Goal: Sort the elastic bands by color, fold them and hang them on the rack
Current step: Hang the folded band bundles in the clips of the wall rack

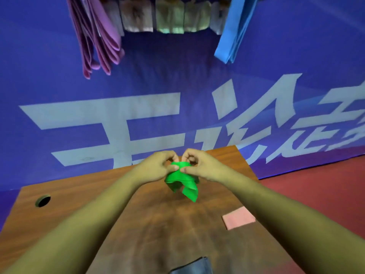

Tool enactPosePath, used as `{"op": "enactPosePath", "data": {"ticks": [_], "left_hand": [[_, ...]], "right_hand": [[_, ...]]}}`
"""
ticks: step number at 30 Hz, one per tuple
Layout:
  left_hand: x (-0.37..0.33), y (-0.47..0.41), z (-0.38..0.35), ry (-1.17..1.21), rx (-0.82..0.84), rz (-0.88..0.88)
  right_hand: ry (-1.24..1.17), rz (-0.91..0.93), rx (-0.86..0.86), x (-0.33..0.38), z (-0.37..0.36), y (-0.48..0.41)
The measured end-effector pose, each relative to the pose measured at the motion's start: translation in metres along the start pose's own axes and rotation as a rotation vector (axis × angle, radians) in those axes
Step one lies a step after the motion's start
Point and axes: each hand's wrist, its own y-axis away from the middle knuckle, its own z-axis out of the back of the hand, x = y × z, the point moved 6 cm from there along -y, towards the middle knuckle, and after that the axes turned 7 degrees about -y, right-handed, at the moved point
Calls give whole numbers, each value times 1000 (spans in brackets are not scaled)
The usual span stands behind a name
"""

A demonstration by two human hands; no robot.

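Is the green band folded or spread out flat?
Folded, though loosely. The green band hangs in stacked layers, pinched at its top by the left hand and right hand, with one end dangling below.

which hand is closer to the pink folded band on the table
Right. The right hand sits beyond the pink folded band, slightly left; the left hand is farther left.

Head-worn view, facing forward and down, close

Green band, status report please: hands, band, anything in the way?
Left hand and right hand both pinch green band, bunched over table. Purple bands, blue band hang beyond. Pink folded piece beside right forearm.
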Motion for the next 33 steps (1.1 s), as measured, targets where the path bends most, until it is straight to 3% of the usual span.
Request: {"op": "enactPosePath", "data": {"ticks": [4,7,11,14,19,26,33], "left_hand": [[-23,-14,44,-64,20,-26],[-46,-17,73,25,32,-48],[-72,-15,106,154,40,-87],[-89,-12,127,121,33,-101],[-102,-9,146,175,19,-83],[-112,-5,164,322,27,-112],[-143,-3,188,71,-112,-200]], "right_hand": [[36,36,26,44,27,-10],[39,50,43,81,45,-14],[-102,33,75,118,62,-21],[-201,22,102,141,70,-24],[-273,24,123,164,80,-24],[-218,45,26,173,110,-23],[-240,116,94,193,125,-16]]}}
